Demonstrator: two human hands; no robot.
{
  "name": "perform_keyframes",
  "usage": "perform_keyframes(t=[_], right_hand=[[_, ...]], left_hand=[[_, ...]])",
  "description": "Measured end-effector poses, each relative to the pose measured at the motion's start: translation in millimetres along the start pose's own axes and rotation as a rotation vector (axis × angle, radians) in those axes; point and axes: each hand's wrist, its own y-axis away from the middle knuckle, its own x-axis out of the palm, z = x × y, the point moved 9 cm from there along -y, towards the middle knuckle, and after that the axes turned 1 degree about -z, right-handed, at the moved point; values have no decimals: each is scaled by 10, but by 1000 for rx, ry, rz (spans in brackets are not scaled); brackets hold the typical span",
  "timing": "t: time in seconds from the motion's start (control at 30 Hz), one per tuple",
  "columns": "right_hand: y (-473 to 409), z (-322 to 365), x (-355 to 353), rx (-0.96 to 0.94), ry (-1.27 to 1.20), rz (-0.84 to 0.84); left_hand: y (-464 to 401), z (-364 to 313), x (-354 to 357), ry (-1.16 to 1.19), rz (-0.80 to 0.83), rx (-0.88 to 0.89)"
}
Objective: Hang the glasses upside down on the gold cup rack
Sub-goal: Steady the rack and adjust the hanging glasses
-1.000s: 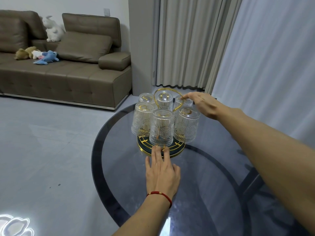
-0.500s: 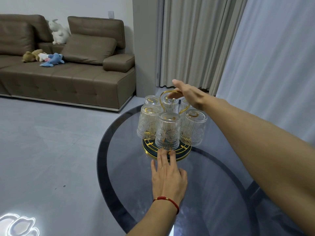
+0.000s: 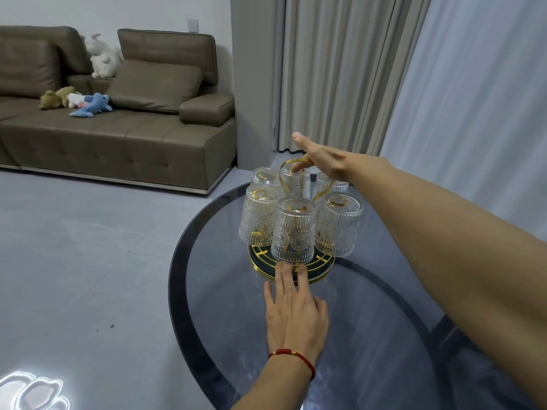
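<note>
The gold cup rack (image 3: pixel 318 275) stands on a round dark glass table (image 3: pixel 370 335), with a round green and gold base and a gold loop handle on top. Several ribbed clear glasses (image 3: pixel 293 232) hang upside down on its pegs. My right hand (image 3: pixel 321 156) reaches over the glasses, fingers curled around the top of the loop handle, thumb sticking out to the left. My left hand (image 3: pixel 296 312), with a red string bracelet at the wrist, lies flat on the table, its fingertips touching the front rim of the rack's base.
A brown sofa (image 3: pixel 118 134) with plush toys (image 3: pixel 88 103) stands at the back left across a grey tiled floor. Grey curtains (image 3: pixel 340 72) hang behind the table. The table's curved edge runs close to the left of the rack.
My right hand rose from the back right glass to the top of the loop handle and curled around it. My left hand stayed at the base.
</note>
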Motion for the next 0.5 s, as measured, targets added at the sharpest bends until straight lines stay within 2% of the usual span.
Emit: perform_keyframes(t=[0.5], right_hand=[[8,18,30,-11,18,-4]], left_hand=[[-1,9,3,6,-3,-2]])
